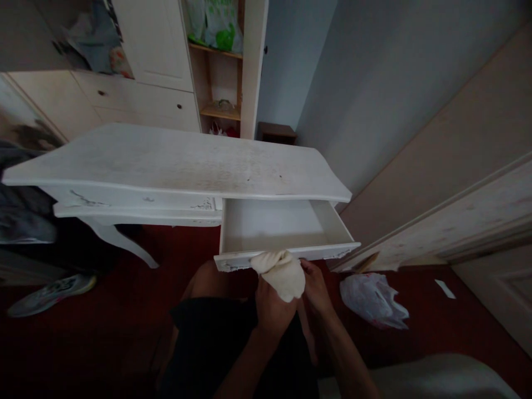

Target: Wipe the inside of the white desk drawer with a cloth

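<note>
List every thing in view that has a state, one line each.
drawer: pulled open, nothing visible inside
cloth: bunched, pressed on the drawer's front edge
left hand: gripping the cloth
right hand: touching the cloth
wardrobe door: open
plastic bag: crumpled on floor

Counter (174, 160) sits mid-room with its right drawer (286, 233) pulled out toward the person; both hands meet at the drawer's front edge, left hand (272, 307) under a bunched cloth (282, 271) that touches that edge, right hand (316, 285) just right of it. On the floor, a plastic bag (374, 299) lies right of the hands and a shoe (52, 293) far left, under the counter's left end. Behind the counter stands a cupboard (158, 50) with open shelves (218, 83) to its right, then a small stand (276, 133) by the wall.
</note>
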Tool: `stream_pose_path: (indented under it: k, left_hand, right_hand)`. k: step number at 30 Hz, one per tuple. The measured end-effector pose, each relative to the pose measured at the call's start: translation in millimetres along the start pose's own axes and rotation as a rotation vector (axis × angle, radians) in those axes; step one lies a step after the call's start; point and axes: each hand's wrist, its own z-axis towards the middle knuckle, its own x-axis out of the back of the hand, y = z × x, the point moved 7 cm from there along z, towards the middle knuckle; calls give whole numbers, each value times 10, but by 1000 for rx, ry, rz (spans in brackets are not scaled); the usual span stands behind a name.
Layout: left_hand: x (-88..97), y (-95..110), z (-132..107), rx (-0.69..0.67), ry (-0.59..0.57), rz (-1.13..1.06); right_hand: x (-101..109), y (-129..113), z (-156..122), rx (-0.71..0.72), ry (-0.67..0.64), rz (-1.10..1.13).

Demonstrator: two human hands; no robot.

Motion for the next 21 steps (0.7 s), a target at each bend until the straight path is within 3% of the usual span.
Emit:
stream_pose_path:
  k: [7,12,16,18,21]
  left_hand:
    - [113,142,64,-24,77,63]
    - [12,309,-17,-55,17,197]
    - [19,440,-34,-165,-110,293]
    - [84,466,-10,-211,-205,221]
    - [250,400,45,-186,-327,-14]
  right_hand:
    - [7,19,2,-19,-174,57]
    - [-91,343,-238,-248,-243,387]
    - [-86,556,-324,-371,-179,491]
    - [-59,563,-309,-366,-131,484]
    - [-78,477,-274,-319,-168,489]
